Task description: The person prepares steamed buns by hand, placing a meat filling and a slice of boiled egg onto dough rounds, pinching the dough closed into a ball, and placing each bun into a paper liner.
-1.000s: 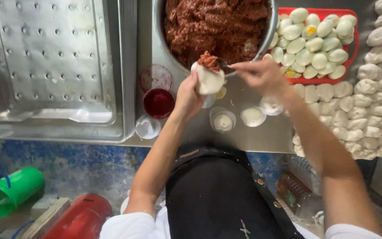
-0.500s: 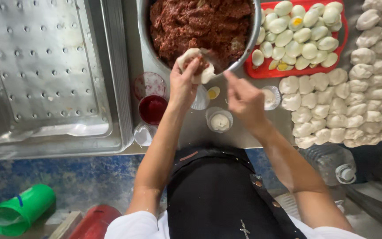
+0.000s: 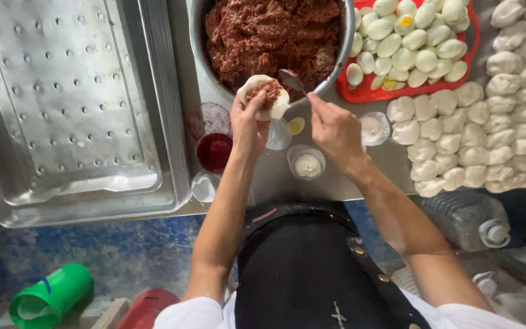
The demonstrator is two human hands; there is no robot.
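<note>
My left hand (image 3: 248, 125) cups a flat round of white dough (image 3: 264, 97) with a spoonful of red-brown minced filling in its middle. My right hand (image 3: 335, 127) holds a metal spoon (image 3: 292, 80) by its handle, the bowl of the spoon just right of the dough, over the rim of a large metal bowl (image 3: 343, 58) full of the same red-brown filling (image 3: 269, 33). Both hands are above a steel table (image 3: 391, 161).
A red tray (image 3: 421, 90) of halved boiled eggs lies right of the bowl. Several white dough balls (image 3: 488, 140) cover the table's right side. Small cups, one with red liquid (image 3: 214, 151), stand near my hands. Perforated steel trays (image 3: 62, 103) lie left. A green cup (image 3: 47, 300) is on the floor.
The spoon has come back to the dough, and the dough sits open with filling showing, held a little lower against the bowl's rim than half a second ago.
</note>
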